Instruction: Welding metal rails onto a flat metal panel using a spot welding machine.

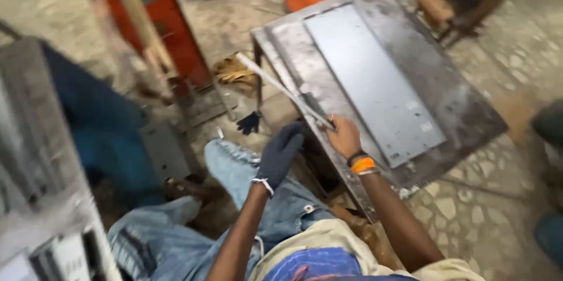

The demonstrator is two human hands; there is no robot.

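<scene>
The right hand (pixel 343 136) is bare, with an orange band at the wrist, and its fingers are clenched around the near end of a long, thin metal strip (pixel 275 86). From that grasp the strip runs up and to the left, out past the edge of the steel worktable (pixel 446 96), and its far end stands free above a pale, crumpled bundle on the floor. The left hand (pixel 280 153) wears a dark glove; it lies just to the left of and below the right fingers, with its fingers loosely curled and released, grasping nothing. Whether its fingertips touch the strip cannot be told. Beyond the right fingers, a flat grey sheet-metal panel (pixel 375 81) lies on the worktable, apart from the strip. A second dark glove (pixel 249 122) lies on the floor to the left of the gloved fingers, below the strip.
</scene>
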